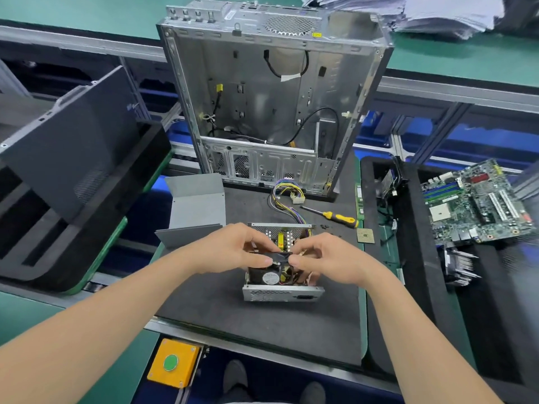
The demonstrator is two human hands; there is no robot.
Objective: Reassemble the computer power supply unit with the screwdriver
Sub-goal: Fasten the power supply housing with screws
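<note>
The open power supply unit (282, 293) lies on the black mat (262, 325), its metal frame bare on top and its circuit board showing. A black fan (269, 275) sits tilted inside it, white label facing me. My left hand (236, 247) and my right hand (323, 258) both pinch the fan's top edge from either side. The unit's coloured cable bundle (287, 199) runs off toward the case. The grey metal cover (198, 209) of the unit lies to the left. A yellow-handled screwdriver (335, 216) rests on the mat to the right, untouched.
An empty computer case (274, 91) stands behind the mat. A black side panel (73, 135) leans in a tray on the left. A motherboard (478, 202), a heatsink (459, 265) and a CPU chip (365, 235) lie on the right. A yellow button box (173, 363) sits near me.
</note>
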